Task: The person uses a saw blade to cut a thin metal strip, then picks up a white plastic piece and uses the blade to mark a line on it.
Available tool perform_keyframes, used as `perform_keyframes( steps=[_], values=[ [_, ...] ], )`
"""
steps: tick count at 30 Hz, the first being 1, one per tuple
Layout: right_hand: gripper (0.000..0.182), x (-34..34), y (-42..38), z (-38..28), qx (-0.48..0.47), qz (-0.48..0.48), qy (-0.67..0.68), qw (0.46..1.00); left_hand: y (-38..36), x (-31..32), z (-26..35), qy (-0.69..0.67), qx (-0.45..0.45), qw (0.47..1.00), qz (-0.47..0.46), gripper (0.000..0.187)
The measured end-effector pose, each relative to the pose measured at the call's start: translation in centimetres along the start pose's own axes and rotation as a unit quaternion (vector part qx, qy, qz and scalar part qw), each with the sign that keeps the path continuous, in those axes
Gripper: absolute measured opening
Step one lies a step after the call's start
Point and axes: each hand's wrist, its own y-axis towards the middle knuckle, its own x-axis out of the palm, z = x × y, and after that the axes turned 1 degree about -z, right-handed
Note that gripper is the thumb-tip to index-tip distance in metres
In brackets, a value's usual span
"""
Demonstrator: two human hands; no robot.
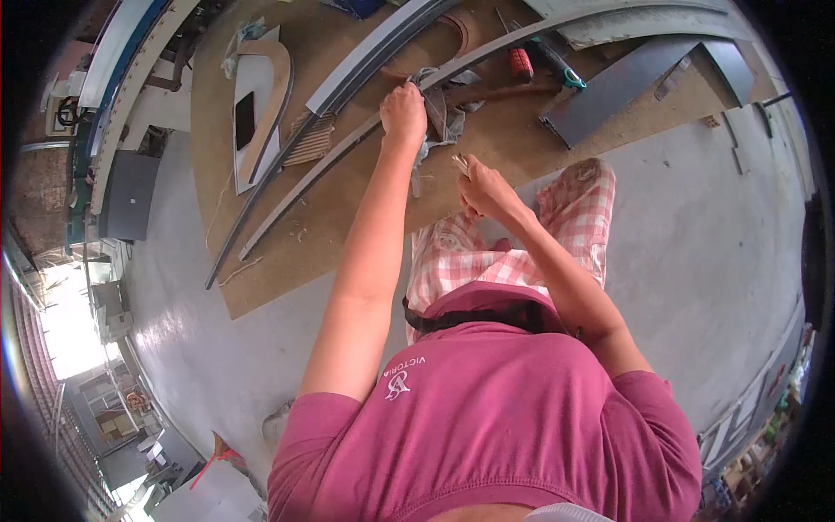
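My left hand (404,111) is closed at a long curved grey strip (335,155), near a bunch of grey cloth or plastic (448,117). What its fingers pinch is too small to make out. To the right and nearer my body, my right hand (487,190) is wrapped round a small pale tool (461,163) whose tip points up and left; its kind is unclear. Other long curved strips (374,54) run beside the first one across the brown board (252,291).
A phone (244,120) lies on a white panel with a curved wooden piece (277,96). A red-handled tool (520,65), a green-ended tool (572,78) and a dark grey angled panel (609,97) lie at the upper right. Corrugated cardboard (313,139) sits among the strips.
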Motion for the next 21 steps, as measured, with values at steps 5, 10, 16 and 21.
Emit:
perform_keyframes(
  steps=[5, 10, 16, 21],
  values=[
    [0.018, 0.6, -1.8, 1.3, -0.024, 0.023, -0.048, 0.998, 0.4, 0.8, -0.2, 0.015, 0.012, 0.999, 0.033, 0.017],
    [0.02, 0.2, 0.1, -0.1, 0.0, 0.01, 0.001, 1.0, 0.0, 0.4, -0.2, 0.004, 0.024, 0.999, 0.031, 0.016],
    [0.017, 1.1, -1.7, 2.0, -0.058, 0.044, -0.058, 0.996, 0.2, 0.9, -0.3, 0.021, 0.019, 0.998, 0.047, 0.016],
    [0.017, 0.6, 0.4, 0.8, -0.018, 0.022, -0.008, 1.0, 0.0, 0.7, -0.5, 0.003, 0.022, 0.999, 0.024, 0.016]
  ],
)
